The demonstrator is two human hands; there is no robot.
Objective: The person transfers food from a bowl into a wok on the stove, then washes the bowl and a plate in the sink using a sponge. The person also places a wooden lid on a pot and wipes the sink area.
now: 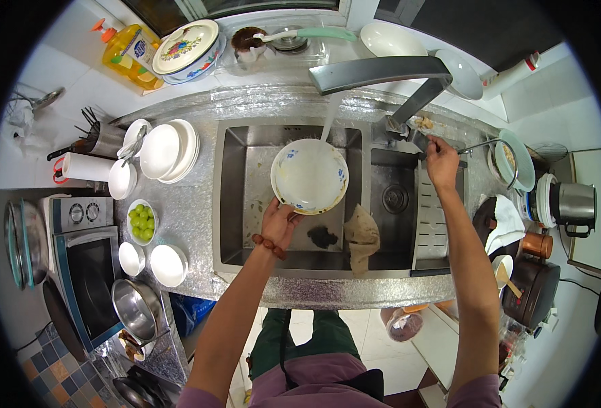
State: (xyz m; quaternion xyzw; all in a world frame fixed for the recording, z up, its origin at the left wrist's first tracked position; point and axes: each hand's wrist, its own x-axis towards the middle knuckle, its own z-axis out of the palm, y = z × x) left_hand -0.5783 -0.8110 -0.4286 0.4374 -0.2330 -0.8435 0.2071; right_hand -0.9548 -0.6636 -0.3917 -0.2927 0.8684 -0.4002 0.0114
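My left hand (279, 223) grips the near rim of a white bowl (309, 176) with blue flowers and a yellowish patterned edge. The bowl is held over the large basin of a stainless steel sink (231, 204). Water (332, 117) runs into it from a flat, angular faucet (382, 69). On the faucet's handle (422, 140) rests my right hand (442, 160), fingers closed around it. A beige dishcloth (362, 237) drapes over the divider between the basins. In the large basin, below the bowl, lies a dark scouring pad or cloth (322, 237).
Left of the sink stand stacked white plates (184, 153), a bowl of green grapes (142, 222) and small white bowls (169, 265). A slotted drain tray (432, 219) sits in the smaller basin. Yellow dish soap (132, 56) and a lidded enamel dish (187, 48) line the sill.
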